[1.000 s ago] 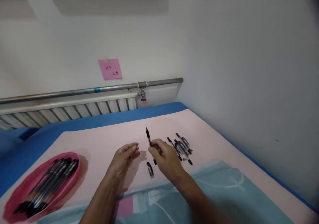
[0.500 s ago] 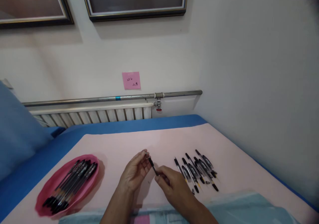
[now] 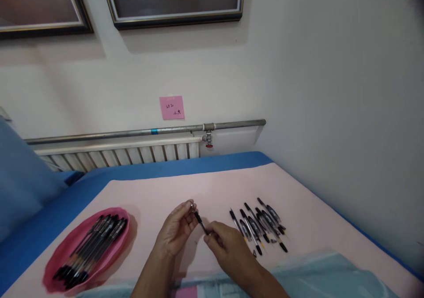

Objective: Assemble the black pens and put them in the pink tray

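My right hand is closed around a pen, whose black grip end points up and left. Thumb and fingertips of my left hand pinch a small shiny piece at that end of the pen; whether it is joined to the pen I cannot make out. Right of my hands, several pens and loose pen parts with black grips and clear barrels lie on the pink sheet. To the left, a pink oval basket holds a bundle of dark pens.
The pink sheet covers a blue surface against the wall. Pale blue-green cloth lies along the near edge. Behind run a metal pipe and a white radiator. A blue cloth hangs at the left.
The view has shifted slightly, moving everything a little to the left. Both hands keep nearly the same pose at the pen; the basket and loose pens stay put.
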A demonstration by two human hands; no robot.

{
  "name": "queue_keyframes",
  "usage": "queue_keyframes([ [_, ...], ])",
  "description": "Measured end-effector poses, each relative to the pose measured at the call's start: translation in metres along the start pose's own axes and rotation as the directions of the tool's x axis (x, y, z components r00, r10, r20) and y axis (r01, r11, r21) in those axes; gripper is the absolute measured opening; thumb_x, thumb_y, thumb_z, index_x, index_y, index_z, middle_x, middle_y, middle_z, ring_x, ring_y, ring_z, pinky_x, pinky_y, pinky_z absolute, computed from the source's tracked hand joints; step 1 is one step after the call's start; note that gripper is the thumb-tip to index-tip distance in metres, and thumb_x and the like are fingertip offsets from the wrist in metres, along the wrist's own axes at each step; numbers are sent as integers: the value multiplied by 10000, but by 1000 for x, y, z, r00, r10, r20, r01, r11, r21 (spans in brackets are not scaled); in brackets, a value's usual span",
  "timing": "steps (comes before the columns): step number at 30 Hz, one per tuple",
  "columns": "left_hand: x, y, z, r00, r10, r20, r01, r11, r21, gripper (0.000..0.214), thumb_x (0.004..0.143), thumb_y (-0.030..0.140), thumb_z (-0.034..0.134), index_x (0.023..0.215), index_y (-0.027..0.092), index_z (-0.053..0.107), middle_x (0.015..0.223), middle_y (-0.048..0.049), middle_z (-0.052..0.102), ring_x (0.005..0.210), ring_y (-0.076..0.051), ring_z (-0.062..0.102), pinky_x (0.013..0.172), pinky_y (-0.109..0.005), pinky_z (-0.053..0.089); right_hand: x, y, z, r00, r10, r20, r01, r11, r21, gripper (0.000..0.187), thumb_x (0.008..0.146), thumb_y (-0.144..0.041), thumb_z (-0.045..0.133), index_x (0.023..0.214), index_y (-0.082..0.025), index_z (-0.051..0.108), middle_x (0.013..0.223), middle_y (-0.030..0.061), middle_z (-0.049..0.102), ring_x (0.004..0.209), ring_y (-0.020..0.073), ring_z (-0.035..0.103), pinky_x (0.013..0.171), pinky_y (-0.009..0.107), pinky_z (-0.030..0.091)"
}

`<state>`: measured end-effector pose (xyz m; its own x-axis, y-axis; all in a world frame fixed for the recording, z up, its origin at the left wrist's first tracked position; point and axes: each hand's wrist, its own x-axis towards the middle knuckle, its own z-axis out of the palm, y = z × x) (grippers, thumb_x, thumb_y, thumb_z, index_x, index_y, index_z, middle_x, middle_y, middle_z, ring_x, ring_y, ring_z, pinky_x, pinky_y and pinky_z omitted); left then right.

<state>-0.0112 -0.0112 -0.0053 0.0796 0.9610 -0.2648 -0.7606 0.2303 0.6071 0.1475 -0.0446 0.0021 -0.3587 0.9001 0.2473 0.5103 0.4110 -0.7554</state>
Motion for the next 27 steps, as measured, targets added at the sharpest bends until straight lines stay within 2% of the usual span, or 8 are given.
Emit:
queue_keyframes([
  [7, -5, -1, 4, 999, 15, 31, -20, 982, 185, 183, 623, 186, 712, 779, 127, 638, 750, -32, 646, 664, -100, 592, 623, -211, 462, 0, -2, -1, 1000, 11, -11, -11, 1000, -13, 137, 775, -176, 446, 778, -197, 581, 665, -15, 568, 614, 125, 492, 540, 211, 308],
  [15, -6, -1, 8, 998, 66, -15, -60, 970, 234, 186, 591, 207, 735, 723, 119, 638, 710, -15, 636, 601, -80, 564, 610, -213, 462, 1, -2, 1, 995, 15, -97, -27, 992, -121, 102, 769, -172, 463, 762, -186, 564, 717, 6, 570, 658, 134, 504, 582, 225, 324],
  [19, -6, -4, 11, 997, 77, -13, -72, 972, 222, 194, 584, 219, 740, 715, 120, 639, 692, -15, 628, 611, -88, 566, 605, -214, 460, 0, -2, 2, 993, -11, -116, -4, 992, -123, 105, 782, -162, 453, 770, -179, 557, 743, 17, 568, 690, 139, 506, 606, 230, 333],
  [24, -6, -6, 9, 997, 74, 20, -77, 972, 220, 206, 590, 235, 738, 716, 107, 638, 717, -31, 626, 640, -102, 572, 619, -219, 457, -1, -2, 3, 994, 0, -106, 5, 999, 46, 143, 811, -196, 425, 787, -179, 565, 741, 15, 569, 693, 136, 509, 614, 228, 350],
  [27, -6, -5, 8, 997, 69, 34, -74, 974, 213, 208, 594, 236, 737, 723, 104, 640, 727, -39, 627, 652, -105, 572, 616, -214, 454, 0, -1, 6, 995, 97, -28, -87, 964, 253, 173, 814, -207, 398, 746, -175, 553, 631, -17, 520, 576, 110, 482, 544, 212, 348],
])
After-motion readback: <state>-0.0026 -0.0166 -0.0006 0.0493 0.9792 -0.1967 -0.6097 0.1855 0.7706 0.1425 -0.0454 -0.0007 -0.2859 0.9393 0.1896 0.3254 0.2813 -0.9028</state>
